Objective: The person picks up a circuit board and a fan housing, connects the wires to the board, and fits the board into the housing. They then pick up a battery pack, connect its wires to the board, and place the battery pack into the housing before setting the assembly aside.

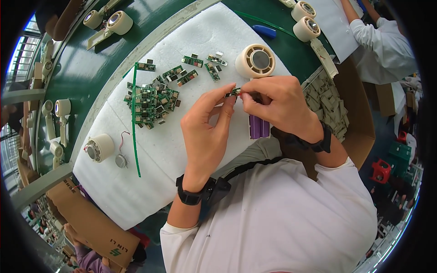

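Between the thumb and fingers of my left hand (205,125) is a small green circuit board (233,93). My right hand (280,102) is closed in a pinch at the board's right end; a bit of red shows at its fingertips, but what they grip is too small to make out. Under that hand lies a cream handheld fan (242,68) with a round grey motor, its head beyond my knuckles. Purple battery cells (259,126) show below the right hand, in the fan's handle, whose middle is hidden. To the left is a pile of circuit boards (154,105), with several loose ones beyond it.
A white foam sheet (182,150) covers the bench in front of me. On it lie a green strap (134,109), a cream fan head (101,146) and a small wired motor (120,161). Right stands a cardboard box (364,123) of cream parts. A co-worker's sleeve (382,43) is at upper right.
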The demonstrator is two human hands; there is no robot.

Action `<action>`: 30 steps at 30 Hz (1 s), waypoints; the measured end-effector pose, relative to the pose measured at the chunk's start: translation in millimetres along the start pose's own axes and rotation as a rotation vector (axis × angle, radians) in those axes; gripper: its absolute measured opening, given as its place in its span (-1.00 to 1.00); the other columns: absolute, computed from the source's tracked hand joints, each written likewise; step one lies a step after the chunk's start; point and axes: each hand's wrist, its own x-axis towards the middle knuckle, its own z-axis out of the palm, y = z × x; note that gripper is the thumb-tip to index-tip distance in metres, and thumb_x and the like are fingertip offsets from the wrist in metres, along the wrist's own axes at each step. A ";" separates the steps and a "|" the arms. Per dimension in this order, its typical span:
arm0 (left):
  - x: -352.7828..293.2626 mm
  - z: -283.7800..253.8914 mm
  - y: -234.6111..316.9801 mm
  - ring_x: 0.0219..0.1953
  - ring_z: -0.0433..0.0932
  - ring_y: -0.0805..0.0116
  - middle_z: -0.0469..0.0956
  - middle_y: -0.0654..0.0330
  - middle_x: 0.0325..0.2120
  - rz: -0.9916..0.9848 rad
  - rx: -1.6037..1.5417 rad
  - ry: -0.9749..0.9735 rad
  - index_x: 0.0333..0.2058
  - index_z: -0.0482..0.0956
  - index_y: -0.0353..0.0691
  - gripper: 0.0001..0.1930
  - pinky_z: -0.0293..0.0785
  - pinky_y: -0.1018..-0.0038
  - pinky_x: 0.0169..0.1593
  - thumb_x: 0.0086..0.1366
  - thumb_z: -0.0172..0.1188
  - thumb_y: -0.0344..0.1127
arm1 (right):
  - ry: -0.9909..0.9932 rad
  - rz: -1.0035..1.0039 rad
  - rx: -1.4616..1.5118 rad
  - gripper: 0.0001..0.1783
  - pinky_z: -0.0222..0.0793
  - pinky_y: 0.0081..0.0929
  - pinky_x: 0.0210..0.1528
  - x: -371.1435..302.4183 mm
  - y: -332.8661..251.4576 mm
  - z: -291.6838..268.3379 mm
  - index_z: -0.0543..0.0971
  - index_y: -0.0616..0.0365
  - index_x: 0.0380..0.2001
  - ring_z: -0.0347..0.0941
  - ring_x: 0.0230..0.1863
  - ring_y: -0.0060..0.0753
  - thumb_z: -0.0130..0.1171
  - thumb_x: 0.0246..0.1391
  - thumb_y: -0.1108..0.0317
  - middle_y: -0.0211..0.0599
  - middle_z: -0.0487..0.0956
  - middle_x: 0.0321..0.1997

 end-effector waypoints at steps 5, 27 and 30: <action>1.7 1.2 -2.8 -0.19 0.73 0.37 0.72 0.08 -0.16 0.075 0.026 -0.021 0.04 0.70 -0.26 -0.69 0.66 0.48 -0.14 0.34 0.27 -0.61 | -0.029 0.044 0.059 -0.92 0.35 -0.50 -0.54 -1.5 2.5 -4.7 0.71 0.19 -0.36 0.44 -0.63 -0.48 0.35 0.04 0.44 -0.34 0.60 -0.56; -6.1 25.1 -5.5 -0.28 0.72 0.35 0.71 0.08 -0.24 0.334 0.337 0.166 0.08 0.67 -0.30 -0.64 0.64 0.48 -0.20 0.31 0.29 -0.62 | -0.104 0.220 0.186 -0.87 0.20 -0.60 -0.57 -6.8 -5.3 -15.9 0.73 0.22 -0.25 0.33 -0.67 -0.64 0.38 0.12 0.46 -0.38 0.49 -0.66; -1.0 16.7 4.6 -0.23 0.74 0.35 0.71 0.06 -0.19 -0.041 -0.110 0.092 0.08 0.64 -0.37 -0.68 0.66 0.50 -0.17 0.36 0.26 -0.60 | -0.086 0.136 0.090 -0.86 0.22 -0.59 -0.57 -4.2 -4.7 -21.7 0.74 0.18 -0.23 0.35 -0.66 -0.62 0.39 0.11 0.46 -0.38 0.51 -0.64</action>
